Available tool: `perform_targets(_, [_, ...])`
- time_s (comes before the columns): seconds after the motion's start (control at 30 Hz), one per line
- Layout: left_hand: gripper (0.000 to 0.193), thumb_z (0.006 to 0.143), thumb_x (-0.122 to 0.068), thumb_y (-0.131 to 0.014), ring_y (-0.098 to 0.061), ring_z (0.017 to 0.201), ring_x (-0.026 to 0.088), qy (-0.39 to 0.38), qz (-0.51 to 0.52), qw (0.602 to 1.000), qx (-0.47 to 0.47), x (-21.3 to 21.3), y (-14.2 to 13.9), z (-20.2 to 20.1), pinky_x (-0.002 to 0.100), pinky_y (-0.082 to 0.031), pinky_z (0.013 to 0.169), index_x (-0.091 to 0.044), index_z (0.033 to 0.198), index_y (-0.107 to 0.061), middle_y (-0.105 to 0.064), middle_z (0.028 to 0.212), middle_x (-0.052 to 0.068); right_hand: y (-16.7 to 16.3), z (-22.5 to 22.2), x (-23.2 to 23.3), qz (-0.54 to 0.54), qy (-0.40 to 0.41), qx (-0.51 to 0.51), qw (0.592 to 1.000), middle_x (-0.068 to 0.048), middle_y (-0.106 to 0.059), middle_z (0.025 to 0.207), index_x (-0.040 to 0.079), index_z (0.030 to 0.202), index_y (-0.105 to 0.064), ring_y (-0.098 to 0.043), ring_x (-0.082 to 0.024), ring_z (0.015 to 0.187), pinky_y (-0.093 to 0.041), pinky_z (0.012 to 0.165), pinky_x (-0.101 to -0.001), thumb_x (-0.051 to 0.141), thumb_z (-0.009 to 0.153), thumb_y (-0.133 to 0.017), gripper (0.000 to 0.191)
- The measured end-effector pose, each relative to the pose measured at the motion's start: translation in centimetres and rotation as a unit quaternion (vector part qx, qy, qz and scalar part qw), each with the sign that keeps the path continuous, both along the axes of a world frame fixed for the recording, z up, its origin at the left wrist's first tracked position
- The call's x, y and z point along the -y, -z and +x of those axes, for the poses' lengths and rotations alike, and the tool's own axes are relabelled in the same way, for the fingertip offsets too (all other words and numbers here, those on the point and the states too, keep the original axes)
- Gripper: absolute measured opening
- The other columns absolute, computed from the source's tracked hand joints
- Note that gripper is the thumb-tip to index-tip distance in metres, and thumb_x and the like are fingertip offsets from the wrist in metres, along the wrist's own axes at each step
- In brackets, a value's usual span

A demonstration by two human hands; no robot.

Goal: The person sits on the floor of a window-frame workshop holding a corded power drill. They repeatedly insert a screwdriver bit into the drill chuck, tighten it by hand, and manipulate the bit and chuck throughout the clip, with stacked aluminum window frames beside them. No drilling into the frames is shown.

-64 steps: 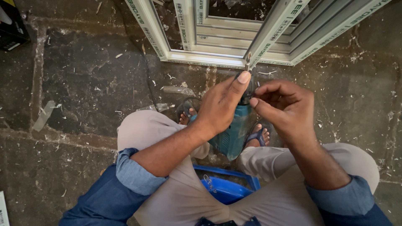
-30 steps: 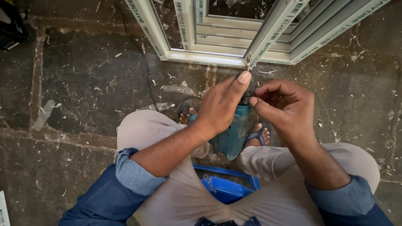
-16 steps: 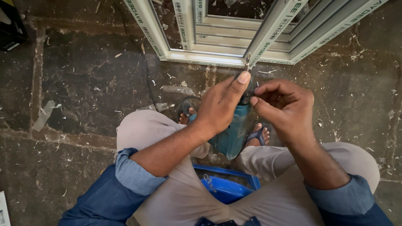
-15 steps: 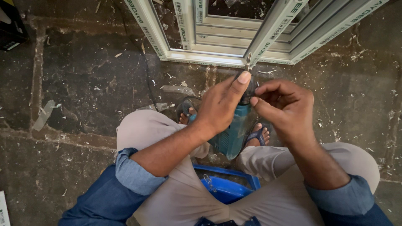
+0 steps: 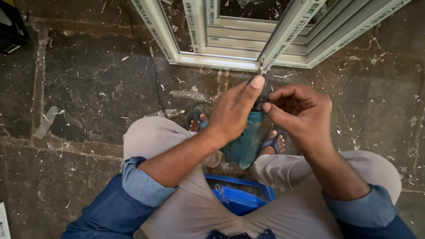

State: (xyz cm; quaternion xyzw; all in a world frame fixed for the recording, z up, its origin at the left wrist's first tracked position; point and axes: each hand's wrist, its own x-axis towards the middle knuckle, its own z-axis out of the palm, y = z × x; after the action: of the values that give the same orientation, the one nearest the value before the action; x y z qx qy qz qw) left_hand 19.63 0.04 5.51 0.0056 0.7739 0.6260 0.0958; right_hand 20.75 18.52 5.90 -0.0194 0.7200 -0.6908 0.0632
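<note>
The drill (image 5: 245,141) stands under my left hand (image 5: 232,113), its long axis pointing away from me, bit (image 5: 261,66) just short of the frame (image 5: 283,37). That hand is wrapped round its body; my right hand (image 5: 301,113), beside it, pinches near the chuck, holding something too small to tell.

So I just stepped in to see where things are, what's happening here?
A person sits on a blue stool over a dark stone floor. The left hand grips a teal power drill, forefinger stretched along it, its bit pointing at the corner of a white window frame. The right hand pinches something small at the drill's front; what it is cannot be told.
</note>
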Motion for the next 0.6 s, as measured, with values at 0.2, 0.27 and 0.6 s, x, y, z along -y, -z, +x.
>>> perform_targets(0.2, [0.069,0.102,-0.065,-0.036,-0.060,0.071,0.032,0.003,0.003,1.000,-0.005,-0.09,-0.09,-0.10,0.041,-0.050,0.071,-0.003,0.102,-0.066,-0.063,0.076,0.016,-0.16,-0.15,-0.05,0.000,0.003,0.012,1.000,-0.004,-0.072,0.096,-0.003,0.104,-0.070,-0.069,-0.007,0.086,-0.057,0.076,-0.0220,-0.003,0.089,-0.078,0.017])
perform_targets(0.27, [0.069,0.102,-0.065,-0.037,-0.061,0.071,0.031,0.003,0.000,1.000,-0.001,-0.08,-0.11,-0.16,0.041,-0.050,0.071,-0.003,0.101,-0.066,-0.063,0.076,0.016,-0.16,-0.23,-0.04,0.000,0.003,0.012,1.000,-0.004,-0.073,0.096,-0.003,0.104,-0.070,-0.069,-0.007,0.087,-0.057,0.077,-0.0220,-0.003,0.089,-0.078,0.017])
perform_targets(0.6, [0.070,0.101,-0.067,-0.036,-0.063,0.072,0.029,0.000,-0.002,1.000,0.005,0.10,-0.16,-0.05,0.039,-0.051,0.072,-0.005,0.103,-0.068,-0.065,0.076,0.014,0.07,-0.05,0.16,0.002,0.005,0.005,1.000,-0.004,-0.072,0.096,-0.003,0.104,-0.070,-0.068,-0.007,0.087,-0.056,0.077,-0.0218,-0.004,0.090,-0.076,0.016])
